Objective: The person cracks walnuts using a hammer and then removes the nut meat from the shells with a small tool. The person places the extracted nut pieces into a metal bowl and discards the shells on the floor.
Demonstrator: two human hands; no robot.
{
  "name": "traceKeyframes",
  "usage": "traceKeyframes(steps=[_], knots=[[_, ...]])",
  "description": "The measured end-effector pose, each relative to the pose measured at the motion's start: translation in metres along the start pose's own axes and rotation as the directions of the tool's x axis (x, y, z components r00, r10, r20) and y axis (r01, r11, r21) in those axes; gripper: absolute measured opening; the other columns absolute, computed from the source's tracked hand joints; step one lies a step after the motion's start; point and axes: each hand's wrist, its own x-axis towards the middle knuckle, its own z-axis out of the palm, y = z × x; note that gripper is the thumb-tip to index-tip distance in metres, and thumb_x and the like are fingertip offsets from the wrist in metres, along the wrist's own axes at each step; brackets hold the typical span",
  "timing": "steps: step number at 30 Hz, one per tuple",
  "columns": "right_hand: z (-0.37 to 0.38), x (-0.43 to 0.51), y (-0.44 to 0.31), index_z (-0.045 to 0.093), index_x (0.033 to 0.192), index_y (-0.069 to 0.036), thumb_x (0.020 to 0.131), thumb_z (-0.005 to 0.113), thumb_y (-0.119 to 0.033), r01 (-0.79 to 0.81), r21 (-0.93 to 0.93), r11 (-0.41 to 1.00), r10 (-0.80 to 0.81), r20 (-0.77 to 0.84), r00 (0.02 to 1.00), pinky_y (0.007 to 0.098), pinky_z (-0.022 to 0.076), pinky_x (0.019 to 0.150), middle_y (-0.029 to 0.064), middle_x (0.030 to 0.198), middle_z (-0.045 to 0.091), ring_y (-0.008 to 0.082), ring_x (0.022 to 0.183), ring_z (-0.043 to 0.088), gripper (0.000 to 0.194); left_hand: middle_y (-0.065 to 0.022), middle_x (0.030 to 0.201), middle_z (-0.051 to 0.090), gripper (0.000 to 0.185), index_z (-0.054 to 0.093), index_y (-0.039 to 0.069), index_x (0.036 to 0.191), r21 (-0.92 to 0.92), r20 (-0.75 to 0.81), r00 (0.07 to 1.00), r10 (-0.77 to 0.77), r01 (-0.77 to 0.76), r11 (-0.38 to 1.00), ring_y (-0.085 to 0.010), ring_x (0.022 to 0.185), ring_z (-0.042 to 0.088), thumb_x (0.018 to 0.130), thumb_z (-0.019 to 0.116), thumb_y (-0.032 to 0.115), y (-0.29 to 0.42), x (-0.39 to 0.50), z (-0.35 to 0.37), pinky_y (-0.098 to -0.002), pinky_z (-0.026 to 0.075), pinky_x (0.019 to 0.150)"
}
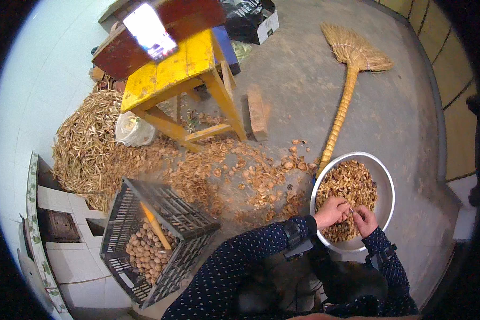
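Observation:
A round metal basin (385, 200) is partly filled with shelled walnut kernels (350, 180). Over the basin's near half, my left hand (332, 213) and my right hand (365, 221) meet with bent fingers. Their fingertips pinch a small piece between them; it looks like walnut, but is too small and covered to make out fully. Left of my arms stands a black plastic crate (172, 208). It holds whole walnuts (148, 248) in their shells and a tool with a yellow-orange handle (157, 227).
Broken walnut shells (248, 172) litter the floor. A straw broom (344, 96) lies beyond the basin, its handle end by the rim. A yellow wooden stool (164, 68), a brick (257, 116), a white plastic bag (134, 130) and a heap of dry stalks (88, 132) occupy the far left.

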Motion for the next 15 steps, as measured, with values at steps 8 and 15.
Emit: traceKeyframes(steps=[8, 15], knots=[[0.002, -0.003, 0.0, 0.054, 0.086, -0.007, 0.089, 0.051, -0.015, -0.364, 0.405, 0.839, 0.351, 0.109, 0.93, 0.0213, 0.0336, 0.045, -0.0039, 0.061, 0.045, 0.0052, 0.052, 0.042, 0.009, -0.0051, 0.083, 0.061, 0.02, 0.053, 0.0, 0.108, -0.119, 0.086, 0.994, -0.07, 0.079, 0.99, -0.0103, 0.071, 0.058, 0.094, 0.042, 0.009, -0.007, 0.003, -0.009, -0.0224, 0.048, 0.063], [0.003, -0.004, -0.013, 0.057, 0.103, -0.002, 0.091, 0.052, -0.018, -0.11, 0.177, 0.978, 0.108, 0.024, 0.994, 0.0223, 0.0412, 0.058, -0.002, 0.071, 0.052, 0.006, 0.064, 0.048, 0.021, -0.0092, 0.097, 0.06, 0.029, 0.047, -0.002, 0.121, -0.337, 0.12, 0.993, -0.02, 0.059, 0.939, -0.0135, 0.084, 0.06, 0.093, 0.047, 0.005, -0.01, -0.005, -0.024, -0.0248, 0.05, 0.075]])
